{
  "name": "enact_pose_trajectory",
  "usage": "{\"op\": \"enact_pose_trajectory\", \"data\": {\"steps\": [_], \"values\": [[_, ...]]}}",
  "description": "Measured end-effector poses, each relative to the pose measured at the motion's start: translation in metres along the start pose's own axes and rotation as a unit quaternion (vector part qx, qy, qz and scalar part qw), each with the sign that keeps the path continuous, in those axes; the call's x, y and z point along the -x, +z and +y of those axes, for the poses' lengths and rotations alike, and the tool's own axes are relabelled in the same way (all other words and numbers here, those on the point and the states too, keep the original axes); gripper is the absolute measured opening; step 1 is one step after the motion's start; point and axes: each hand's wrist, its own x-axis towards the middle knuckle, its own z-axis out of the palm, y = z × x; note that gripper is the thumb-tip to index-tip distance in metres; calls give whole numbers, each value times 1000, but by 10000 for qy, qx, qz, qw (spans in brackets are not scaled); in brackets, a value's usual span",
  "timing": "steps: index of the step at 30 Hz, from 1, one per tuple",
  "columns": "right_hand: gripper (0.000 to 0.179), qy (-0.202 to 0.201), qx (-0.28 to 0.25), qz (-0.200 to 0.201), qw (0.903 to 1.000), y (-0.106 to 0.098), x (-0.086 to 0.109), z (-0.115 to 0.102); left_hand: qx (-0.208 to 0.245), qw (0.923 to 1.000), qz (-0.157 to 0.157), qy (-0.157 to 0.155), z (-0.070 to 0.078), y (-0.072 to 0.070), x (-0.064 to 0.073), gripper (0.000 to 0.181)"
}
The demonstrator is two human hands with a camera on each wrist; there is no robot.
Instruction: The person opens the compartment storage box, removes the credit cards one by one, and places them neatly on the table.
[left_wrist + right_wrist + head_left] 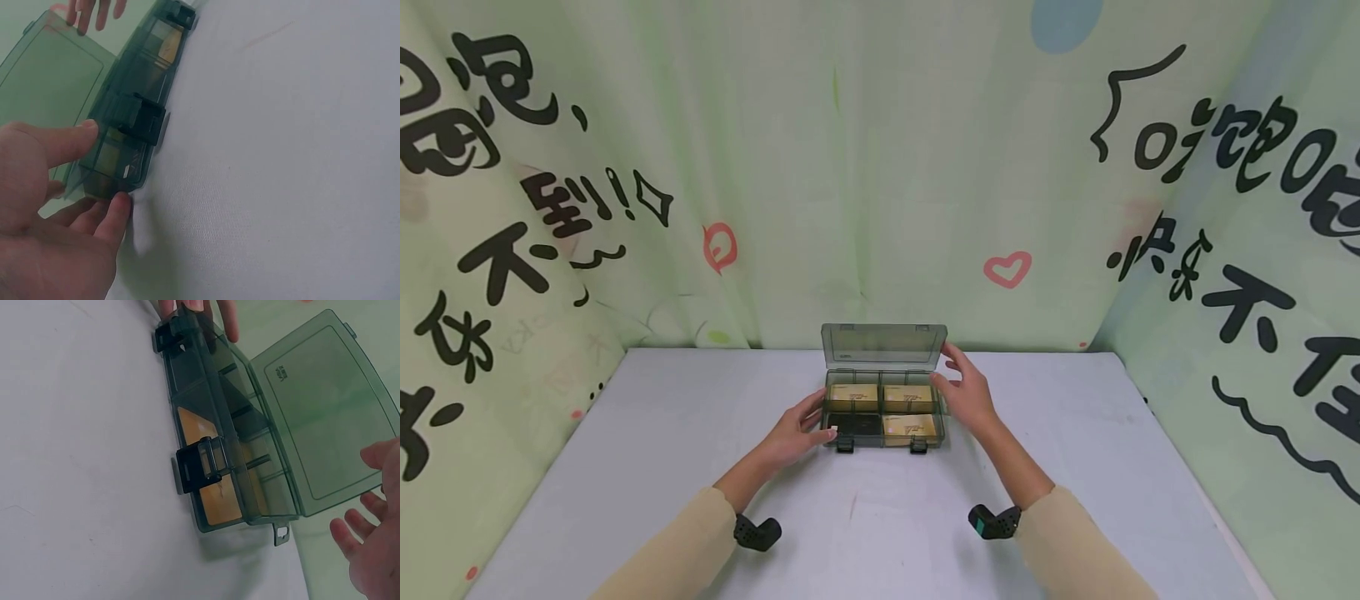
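Note:
A translucent dark grey-green compartment box (882, 445) stands on the table with its hinged lid (884, 343) raised at the back. Three compartments show gold-coloured packs (910, 426); the front left one holds something black (859, 425). My left hand (793, 431) grips the box's left front corner, thumb at the front and fingers along the left side. At the right side, my right hand (966, 392) has its fingers spread loosely by the lid's right edge. In the right wrist view, the right thumb (375, 454) overlaps that edge, with the other fingers below it.
Two black latches (918, 447) hang at the box's front. The white table (662, 467) reaches back to a pale green printed curtain (895, 167), which also rises along both sides. Black devices (995, 522) are worn at both wrists, next to beige sleeves.

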Motion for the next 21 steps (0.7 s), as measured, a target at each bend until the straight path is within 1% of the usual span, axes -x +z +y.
{"op": "enact_pose_trajectory", "data": {"steps": [10,21], "values": [[62,124,28,-2,9999,3,-8,1,42,10000,42,-38,0,0,0,77],[63,95,47,-47,9999,4,-13,6,-42,10000,61,-46,0,1,0,77]]}}
